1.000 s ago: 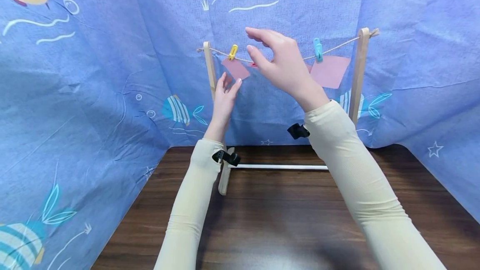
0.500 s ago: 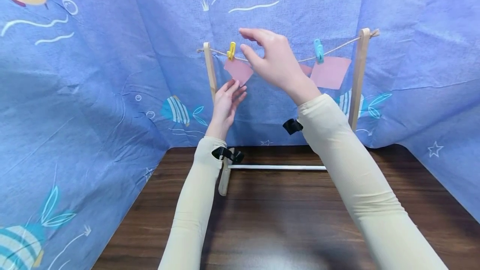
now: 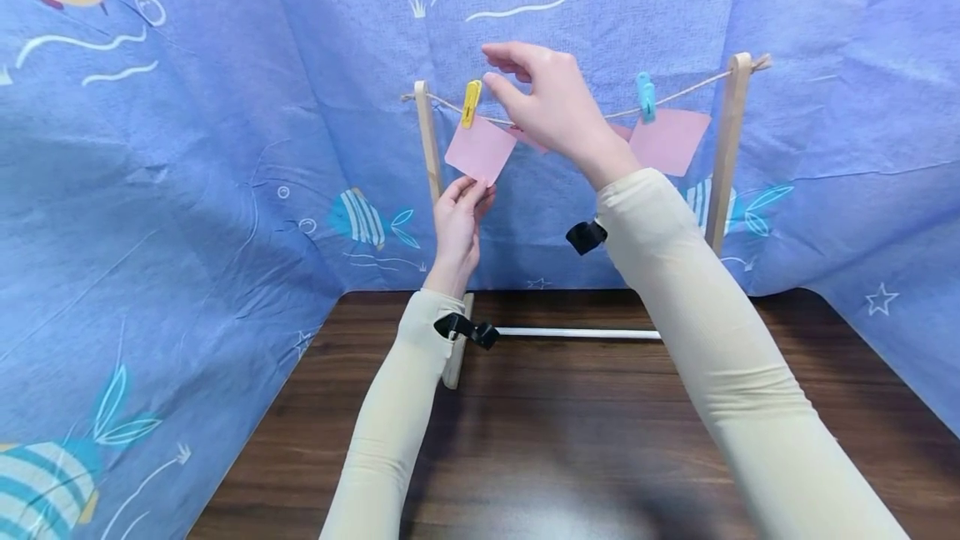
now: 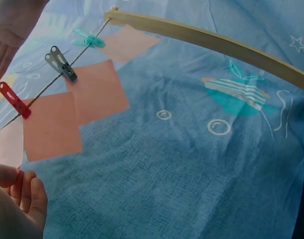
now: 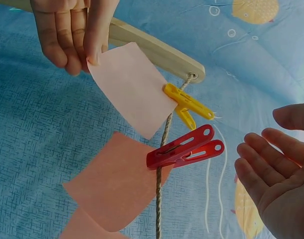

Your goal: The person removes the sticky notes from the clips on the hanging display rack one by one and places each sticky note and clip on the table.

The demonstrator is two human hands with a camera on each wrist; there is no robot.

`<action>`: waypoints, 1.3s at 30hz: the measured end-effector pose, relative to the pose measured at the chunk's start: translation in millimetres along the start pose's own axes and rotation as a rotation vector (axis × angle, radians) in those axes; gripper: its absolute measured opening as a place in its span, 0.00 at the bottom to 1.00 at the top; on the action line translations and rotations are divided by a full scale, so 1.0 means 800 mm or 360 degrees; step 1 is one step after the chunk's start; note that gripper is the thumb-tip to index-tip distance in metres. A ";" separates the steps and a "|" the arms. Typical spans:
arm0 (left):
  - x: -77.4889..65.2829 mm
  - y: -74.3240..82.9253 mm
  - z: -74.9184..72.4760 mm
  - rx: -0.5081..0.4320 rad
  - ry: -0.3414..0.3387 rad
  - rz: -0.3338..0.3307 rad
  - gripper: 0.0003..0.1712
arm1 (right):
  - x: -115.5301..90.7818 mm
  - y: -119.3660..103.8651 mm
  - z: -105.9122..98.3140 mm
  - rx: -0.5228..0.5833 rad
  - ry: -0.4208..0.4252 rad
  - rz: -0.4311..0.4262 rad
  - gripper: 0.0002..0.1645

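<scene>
My left hand (image 3: 459, 227) pinches the lower corner of a pink paper square (image 3: 481, 150) between thumb and fingers. A yellow clothespin (image 3: 471, 104) clips that square's upper part at the line. My right hand (image 3: 551, 102) hovers by the string with bent, parted fingers and holds nothing. In the right wrist view, a red clothespin (image 5: 184, 148) grips a second paper square (image 5: 117, 181) on the twine (image 5: 165, 137). A grey clothespin (image 4: 61, 63) and a light blue clothespin (image 3: 646, 97) hold further squares along it.
The string spans two wooden posts (image 3: 727, 157), joined low down by a white rod (image 3: 577, 333). This stand is on a dark wood table (image 3: 562, 423). A blue cloth (image 3: 300, 107) with sea drawings hangs behind and at the sides.
My left hand has gone from near the yellow-clipped paper to pinching its lower corner, and the square now faces forward more. My right hand has shifted slightly left.
</scene>
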State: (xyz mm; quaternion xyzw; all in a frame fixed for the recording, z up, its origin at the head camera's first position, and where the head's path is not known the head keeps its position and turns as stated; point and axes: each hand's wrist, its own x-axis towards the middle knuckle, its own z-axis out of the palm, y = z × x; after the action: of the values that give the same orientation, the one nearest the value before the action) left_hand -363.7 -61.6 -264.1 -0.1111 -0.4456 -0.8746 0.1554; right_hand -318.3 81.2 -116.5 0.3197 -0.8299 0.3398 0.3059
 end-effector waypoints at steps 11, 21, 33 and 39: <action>0.000 -0.001 -0.003 0.0027 -0.0010 0.0001 0.07 | 0.024 0.008 0.009 -0.0018 -0.0180 0.0208 0.28; 0.003 -0.003 -0.004 0.0043 -0.0020 0.0020 0.08 | 0.049 0.014 0.019 -0.0075 -0.0389 0.0435 0.32; 0.005 -0.006 -0.009 0.0081 -0.0046 0.0017 0.08 | 0.051 0.018 0.035 -0.0007 -0.0425 0.0509 0.30; 0.005 -0.006 -0.008 0.0098 -0.0049 0.0028 0.07 | 0.048 0.015 0.031 0.0050 -0.0415 0.0566 0.31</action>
State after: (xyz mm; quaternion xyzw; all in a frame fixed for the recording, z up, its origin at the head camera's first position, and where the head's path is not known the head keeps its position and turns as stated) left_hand -369.7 -64.5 -269.9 -0.1236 -0.4737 -0.8572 0.1597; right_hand -357.7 56.6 -107.4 0.2141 -0.9004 0.3570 0.1263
